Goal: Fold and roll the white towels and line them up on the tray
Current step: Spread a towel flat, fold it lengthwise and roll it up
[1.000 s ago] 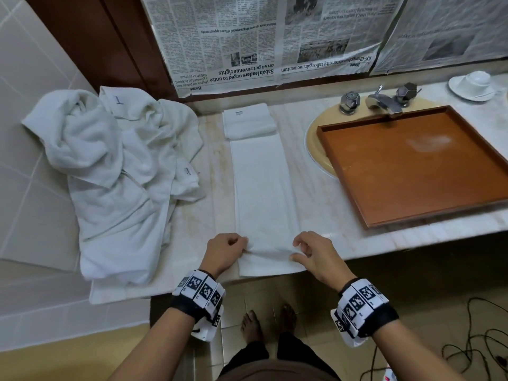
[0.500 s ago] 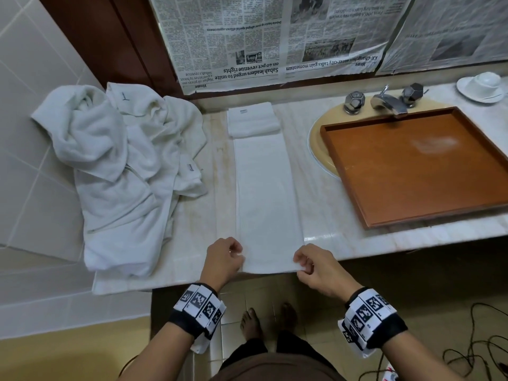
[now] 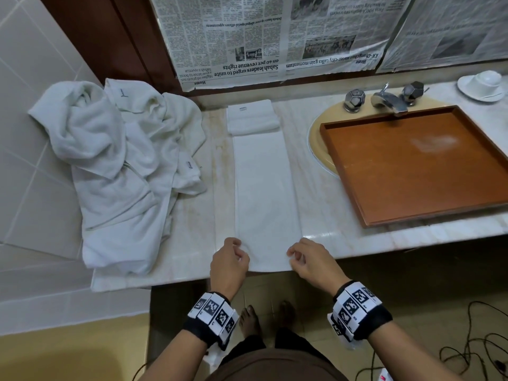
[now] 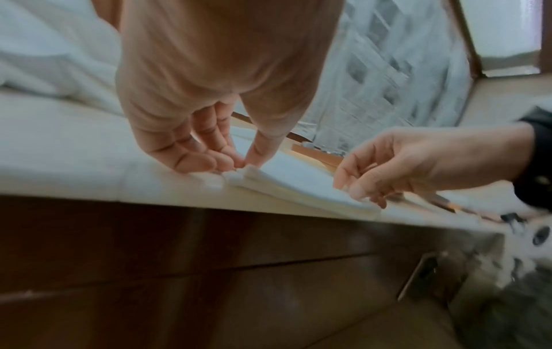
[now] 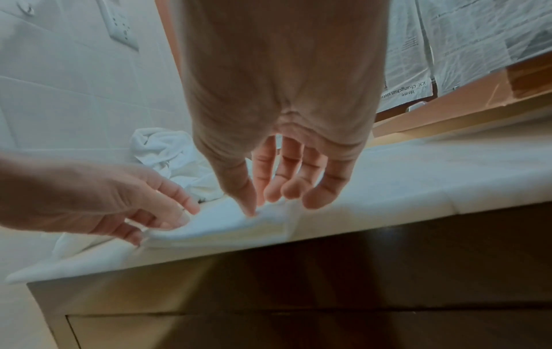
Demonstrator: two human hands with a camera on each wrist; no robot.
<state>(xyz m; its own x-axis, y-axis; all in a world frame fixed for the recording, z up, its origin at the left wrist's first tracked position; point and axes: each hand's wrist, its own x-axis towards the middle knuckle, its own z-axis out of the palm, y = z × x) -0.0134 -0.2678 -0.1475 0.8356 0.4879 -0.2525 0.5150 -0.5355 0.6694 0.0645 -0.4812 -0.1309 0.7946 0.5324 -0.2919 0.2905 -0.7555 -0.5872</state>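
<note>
Towel (image 3: 265, 193) lies as a long folded strip on the counter (image 3: 324, 204), left of the tray (image 3: 412, 166). My left hand (image 3: 229, 264) and right hand (image 3: 312, 261) pinch its near corners.

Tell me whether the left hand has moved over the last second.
Yes. The left hand has drawn back toward the front edge of the counter, and now pinches the near corner of the folded towel.

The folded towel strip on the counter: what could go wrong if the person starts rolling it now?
1. The folded towel strip ends at the counter's front edge, where the left hand and right hand pinch its corners; it might slip off.
2. The roll may run crooked if the layers shift.
3. Its far end touches the small folded towel, which could be pushed.
</note>
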